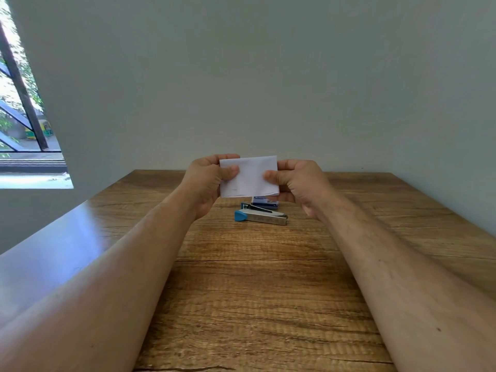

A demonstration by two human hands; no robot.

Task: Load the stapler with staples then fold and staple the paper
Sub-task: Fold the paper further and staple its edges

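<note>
While both hands hold the folded paper (248, 176) up in the air over the far part of the table (257, 277), I read the fold as done and the stapling as the step in hand. My left hand (208, 181) pinches the sheet's left edge, thumb on the near face and fingers curled behind; my right hand (300, 183) pinches the right edge the same way. So each grip is pressed onto paper, neither spread.

Below the sheet, the stapler (261, 216) lies on the table, blue cap to the left, well apart from both hands. Just behind it sits a small blue staple box (265, 203), partly hidden by the paper's lower edge. Whether the stapler is loaded I cannot tell.

Risks as I judge them: one hand must let go to fetch the stapler, and the single remaining pinch may let the layers slide apart or spring open, so the staple lands crooked or misses a layer. A careless reach could also nudge the stapler into the box. If the magazine is empty, the press will only dent the sheet.
</note>
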